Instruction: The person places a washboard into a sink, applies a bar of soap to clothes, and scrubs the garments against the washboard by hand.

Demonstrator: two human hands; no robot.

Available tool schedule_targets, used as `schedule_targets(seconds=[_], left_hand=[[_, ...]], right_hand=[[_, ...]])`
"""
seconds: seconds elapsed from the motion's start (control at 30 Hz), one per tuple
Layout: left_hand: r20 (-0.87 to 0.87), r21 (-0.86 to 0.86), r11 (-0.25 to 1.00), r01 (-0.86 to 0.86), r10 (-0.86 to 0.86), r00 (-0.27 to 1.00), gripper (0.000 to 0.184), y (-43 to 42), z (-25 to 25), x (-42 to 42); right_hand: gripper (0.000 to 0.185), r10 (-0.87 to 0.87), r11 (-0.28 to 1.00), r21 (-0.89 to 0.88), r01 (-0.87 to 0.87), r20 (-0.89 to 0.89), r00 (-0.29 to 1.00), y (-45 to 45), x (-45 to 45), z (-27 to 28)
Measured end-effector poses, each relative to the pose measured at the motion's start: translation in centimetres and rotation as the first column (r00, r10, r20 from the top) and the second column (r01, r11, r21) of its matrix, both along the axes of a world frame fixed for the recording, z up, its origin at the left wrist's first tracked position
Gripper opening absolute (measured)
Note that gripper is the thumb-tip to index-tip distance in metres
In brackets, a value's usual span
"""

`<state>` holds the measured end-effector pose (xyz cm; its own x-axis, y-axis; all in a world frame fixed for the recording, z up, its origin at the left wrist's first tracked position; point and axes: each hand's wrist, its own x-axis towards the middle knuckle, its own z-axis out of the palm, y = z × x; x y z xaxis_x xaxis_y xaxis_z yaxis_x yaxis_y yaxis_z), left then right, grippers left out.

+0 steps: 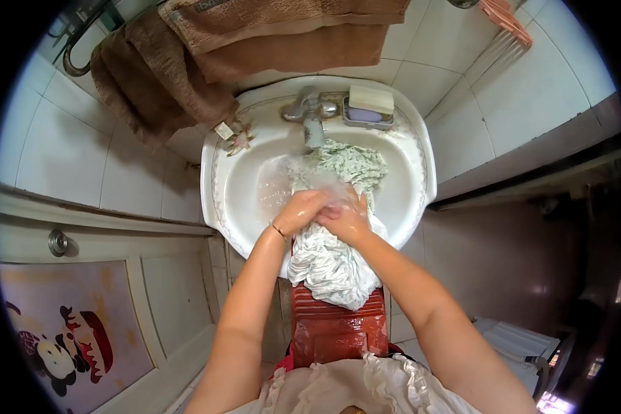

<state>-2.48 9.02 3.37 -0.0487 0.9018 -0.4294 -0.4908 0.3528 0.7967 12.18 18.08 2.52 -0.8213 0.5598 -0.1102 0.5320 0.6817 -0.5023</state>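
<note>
My left hand [306,210] and my right hand [346,222] meet over the basin, beneath the water running from the tap [313,131]. Splashing water blurs the left fingers, which lie against the right hand. Some right-hand fingers stretch forward, apart, with no object visible in them. Under and around both hands is a wet white cloth with a green pattern [350,164]. Its far part lies bunched in the sink [401,186]. The nearer, whiter part hangs over the front rim onto a red ridged washboard [338,324].
Soap bars [370,102] sit in a dish on the sink's back right ledge. Brown towels [159,76] hang at the back left, reaching the rim. To the left is a door [179,290] with a round knob [58,242]. A pink-handled brush or comb [507,21] hangs upper right.
</note>
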Motion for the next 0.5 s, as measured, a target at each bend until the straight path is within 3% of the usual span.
schedule_targets(seconds=[0.03, 0.07, 0.1, 0.13, 0.17, 0.2, 0.23, 0.27, 0.33, 0.37, 0.4, 0.47, 0.5], left_hand=[[-0.293, 0.018, 0.987, -0.16, 0.158, 0.943, 0.036, -0.1, -1.0, 0.3], [-0.553, 0.088, 0.948, -0.306, 0.302, 0.777, 0.037, 0.0, -2.0, 0.5], [-0.709, 0.201, 0.912, -0.359, 0.388, 0.589, 0.048, -0.1, -3.0, 0.1], [-0.709, 0.202, 0.911, -0.36, 0.389, 0.588, 0.048, 0.3, -3.9, 0.0], [-0.711, 0.092, 0.898, -0.43, 0.362, 0.603, 0.055, 0.6, -4.8, -0.1], [-0.71, -0.018, 0.871, -0.492, 0.335, 0.619, 0.064, 1.1, -5.1, -0.3], [-0.592, -0.151, 0.889, -0.432, 0.269, 0.76, 0.077, 2.1, -2.2, -0.2], [-0.592, -0.146, 0.89, -0.433, 0.271, 0.759, 0.077, 3.5, -3.0, -0.3], [-0.825, -0.069, 0.907, -0.416, 0.182, 0.534, 0.074, 6.0, -6.7, -0.6], [-0.761, -0.118, 0.933, -0.34, 0.134, 0.635, 0.067, 6.2, -7.3, -1.6], [-0.761, -0.106, 0.933, -0.344, 0.146, 0.632, 0.067, 5.7, -6.4, -1.6], [-0.782, 0.052, 0.994, -0.1, 0.103, 0.615, 0.057, 4.3, -3.6, -1.0], [-0.923, 0.132, 0.991, -0.007, 0.126, 0.365, 0.05, 2.5, -0.5, 0.4]], right_hand=[[0.068, -0.059, 0.998, -0.029, 0.054, -0.261, 0.964, 0.8, 0.1, -1.6], [0.068, -0.063, 0.998, -0.022, 0.059, -0.268, 0.961, 1.8, 0.3, -3.1], [0.073, -0.391, 0.92, -0.116, 0.374, -0.312, 0.866, 2.5, 0.1, -3.1], [0.078, -0.673, 0.738, -0.222, 0.637, -0.316, 0.669, 3.0, 0.0, -3.4], [0.058, -0.676, 0.736, -0.309, 0.603, -0.272, 0.685, 3.3, -0.4, -4.0], [0.058, -0.677, 0.734, -0.309, 0.604, -0.272, 0.684, 3.1, -0.7, -4.0], [0.045, -0.399, 0.914, -0.155, 0.376, -0.155, 0.904, 2.7, -1.6, -3.9], [0.034, -0.078, 0.996, -0.041, 0.079, 0.016, 0.997, 2.2, -2.3, -3.6], [0.02, 0.279, 0.952, 0.207, -0.225, -0.289, 0.916, -0.7, -1.7, -1.4], [0.025, 0.255, 0.949, 0.254, -0.185, -0.278, 0.926, -1.6, -0.8, -0.5], [0.025, 0.262, 0.946, 0.266, -0.188, -0.278, 0.924, -1.3, -0.3, -0.2], [0.024, 0.187, 0.968, -0.043, -0.248, -0.538, 0.822, 0.6, 0.7, -0.2], [0.02, -0.079, 0.964, -0.26, -0.06, -0.493, 0.866, 1.5, 1.0, 0.2]])
